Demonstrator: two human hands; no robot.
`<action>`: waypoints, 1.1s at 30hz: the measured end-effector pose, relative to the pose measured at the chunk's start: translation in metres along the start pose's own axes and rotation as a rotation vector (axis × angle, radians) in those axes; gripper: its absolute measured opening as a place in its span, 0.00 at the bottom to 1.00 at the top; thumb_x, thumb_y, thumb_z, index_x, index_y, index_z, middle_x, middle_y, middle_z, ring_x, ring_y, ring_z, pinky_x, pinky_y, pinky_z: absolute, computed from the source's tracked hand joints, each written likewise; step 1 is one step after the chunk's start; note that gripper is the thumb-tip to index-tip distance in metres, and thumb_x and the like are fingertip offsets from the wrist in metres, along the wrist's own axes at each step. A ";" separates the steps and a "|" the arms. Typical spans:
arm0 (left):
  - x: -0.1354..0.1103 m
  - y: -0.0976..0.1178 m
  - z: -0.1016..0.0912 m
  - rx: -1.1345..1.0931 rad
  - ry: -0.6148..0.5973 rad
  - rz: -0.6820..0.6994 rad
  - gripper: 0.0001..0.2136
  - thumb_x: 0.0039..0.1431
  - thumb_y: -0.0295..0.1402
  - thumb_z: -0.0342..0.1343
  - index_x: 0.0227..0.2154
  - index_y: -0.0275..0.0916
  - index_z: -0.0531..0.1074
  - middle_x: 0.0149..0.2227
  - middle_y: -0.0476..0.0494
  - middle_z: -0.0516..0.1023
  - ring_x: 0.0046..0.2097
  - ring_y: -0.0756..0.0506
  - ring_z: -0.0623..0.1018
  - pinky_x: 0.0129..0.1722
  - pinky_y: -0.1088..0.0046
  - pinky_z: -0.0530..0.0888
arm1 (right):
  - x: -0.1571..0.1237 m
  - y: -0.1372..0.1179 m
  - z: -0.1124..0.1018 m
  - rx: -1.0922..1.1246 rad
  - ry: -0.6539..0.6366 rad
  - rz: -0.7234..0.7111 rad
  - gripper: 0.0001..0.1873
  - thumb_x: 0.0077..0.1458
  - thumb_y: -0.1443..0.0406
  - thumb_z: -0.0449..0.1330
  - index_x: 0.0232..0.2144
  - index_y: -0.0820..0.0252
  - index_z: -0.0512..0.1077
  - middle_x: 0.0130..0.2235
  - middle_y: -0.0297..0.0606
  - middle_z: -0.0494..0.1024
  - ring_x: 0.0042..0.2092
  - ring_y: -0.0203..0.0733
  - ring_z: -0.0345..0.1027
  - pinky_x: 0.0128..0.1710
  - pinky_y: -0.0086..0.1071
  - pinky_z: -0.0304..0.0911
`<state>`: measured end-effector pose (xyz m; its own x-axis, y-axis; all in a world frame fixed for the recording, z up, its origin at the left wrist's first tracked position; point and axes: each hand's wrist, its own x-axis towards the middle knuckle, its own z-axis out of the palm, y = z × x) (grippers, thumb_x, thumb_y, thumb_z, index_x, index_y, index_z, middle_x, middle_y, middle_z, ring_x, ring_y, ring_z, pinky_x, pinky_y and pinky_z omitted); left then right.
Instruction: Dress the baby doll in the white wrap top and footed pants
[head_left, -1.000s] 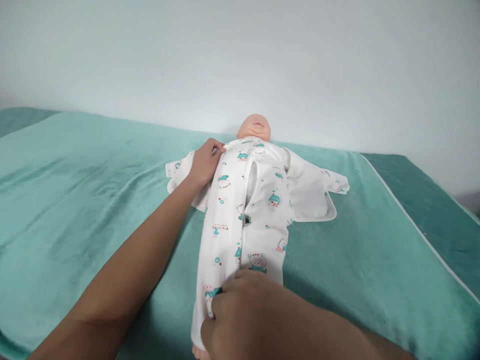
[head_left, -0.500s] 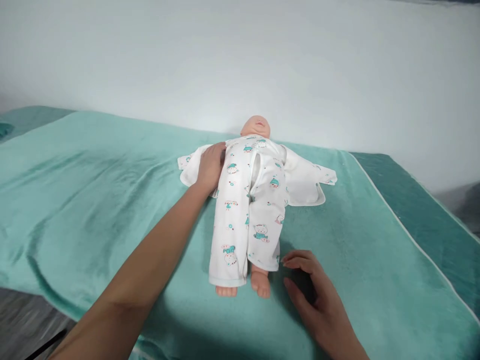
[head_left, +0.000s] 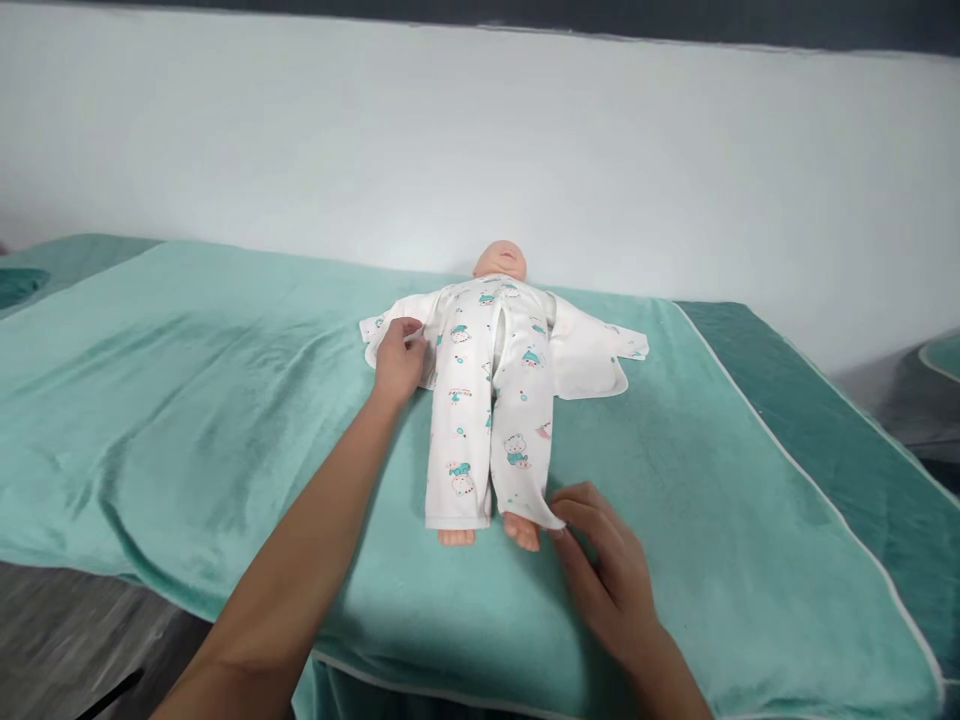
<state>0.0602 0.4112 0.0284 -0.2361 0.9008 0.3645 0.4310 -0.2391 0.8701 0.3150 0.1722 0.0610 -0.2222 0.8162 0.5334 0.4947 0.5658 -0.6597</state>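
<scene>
A baby doll (head_left: 500, 259) lies on its back, its head toward the wall and its feet toward me. White printed baby trousers (head_left: 459, 430) cover its front up to the chest. A white baby shirt (head_left: 589, 360) spreads open to both sides beneath it. My right hand (head_left: 607, 560) pinches the hem of the trouser leg on the right between thumb and fingers, drawing that corner outward by the doll's foot (head_left: 523, 532). Over the left side of the shirt is my left hand (head_left: 400, 360), fingers loosely bent and apart, close to the trousers' upper edge.
A light green plush cover (head_left: 225, 340) with wrinkles on its left lies over the bed. Darker green cloth (head_left: 810, 400) shows along the right side. A white wall (head_left: 480, 140) stands behind the doll. Grey floor (head_left: 67, 630) appears at lower left.
My right hand has moved to the trouser hem, taken hold of it and pulled its corner to the right. My left hand has drawn back slightly left from the doll's side. The view has tilted up.
</scene>
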 end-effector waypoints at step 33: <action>0.011 -0.009 0.011 -0.161 -0.091 -0.019 0.08 0.53 0.29 0.55 0.38 0.40 0.72 0.40 0.43 0.81 0.45 0.44 0.79 0.52 0.64 0.73 | 0.110 0.001 0.004 -0.522 -0.190 -0.103 0.10 0.68 0.67 0.55 0.45 0.60 0.75 0.50 0.43 0.79 0.57 0.51 0.66 0.56 0.47 0.62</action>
<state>0.0634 0.4267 0.0211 -0.1600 0.9330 0.3222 0.2802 -0.2701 0.9212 0.2881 0.2626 0.1171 -0.4151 0.7939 0.4442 0.8017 0.5501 -0.2340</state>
